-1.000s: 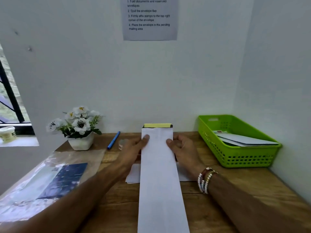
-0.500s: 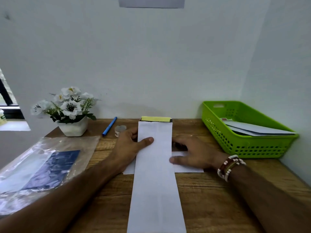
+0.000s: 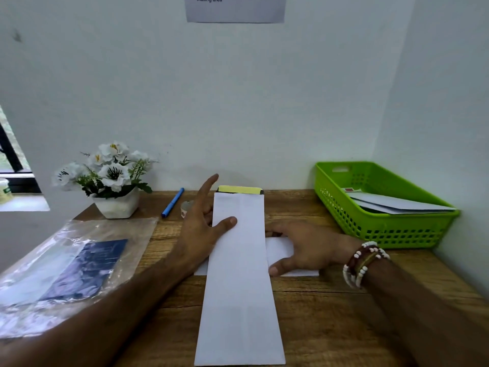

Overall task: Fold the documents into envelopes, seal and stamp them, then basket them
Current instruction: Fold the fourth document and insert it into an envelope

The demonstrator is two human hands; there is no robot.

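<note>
Lengthwise, envelope point(image 3: 239, 274), flap end toward wall point(image 3: 238, 115)

Office mailing corner.
Wall notice point(image 3: 235, 9) reads "mailing area"; green basket point(image 3: 391, 230) holds envelopes point(image 3: 402, 206) at the table's point(image 3: 330, 308) right edge.

The long envelope point(image 3: 239, 274) is plain white, with a pale yellow strip point(image 3: 239, 189) at its far end. The basket point(image 3: 383, 231) is lime green, patterned with a grid of holes. The pen point(image 3: 173, 202) is blue, the flowers point(image 3: 114, 174) white with dark centres, the desk point(image 3: 330, 313) brown wood-grain.
</note>
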